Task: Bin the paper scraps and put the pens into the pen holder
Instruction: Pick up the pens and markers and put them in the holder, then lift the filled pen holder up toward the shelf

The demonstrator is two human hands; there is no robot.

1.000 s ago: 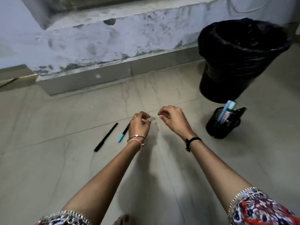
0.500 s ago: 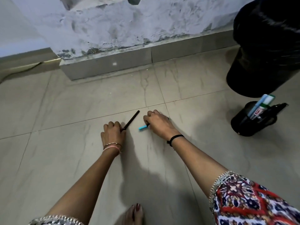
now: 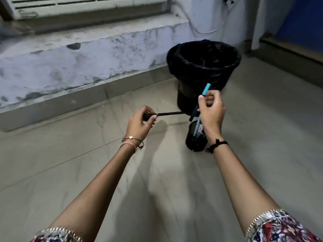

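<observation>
My left hand (image 3: 140,122) grips a black pen (image 3: 168,113) that lies level and points right toward the bin. My right hand (image 3: 212,110) holds a blue-capped pen (image 3: 205,89) upright, cap up, right above the black mesh pen holder (image 3: 193,138). The holder stands on the floor with a few pens in it, partly hidden by my right hand. Behind it stands the black bin (image 3: 203,63), lined with a black bag. No paper scraps show on the floor.
A low grey step (image 3: 61,105) and a stained wall run along the back left. A cooler grille (image 3: 87,4) sits above it. A blue door (image 3: 300,20) is at the far right. Tiled floor spreads around the holder.
Both hands have lifted the pens off the floor. The right hand carried the blue-capped pen over to the pen holder, and the left hand raised the black pen.
</observation>
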